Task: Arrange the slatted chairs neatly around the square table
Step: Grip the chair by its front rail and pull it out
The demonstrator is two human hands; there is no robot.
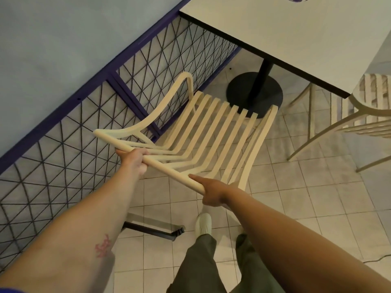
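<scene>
A cream slatted chair [213,127] stands in front of me, its seat pointing toward the white square table [296,39]. My left hand [135,160] grips the left part of the chair's top back rail. My right hand [208,192] grips the same rail near its right end. The table rests on a black pedestal with a round base [254,92], just beyond the chair's front edge. A second cream slatted chair [359,115] stands at the table's right side, partly tucked under it.
A purple-framed wire mesh fence [84,127] runs diagonally along the left, close to the chair's left armrest, with a black foot [154,229] on the tiled floor. My legs and a white shoe [203,224] are below. A cable lies at the lower right.
</scene>
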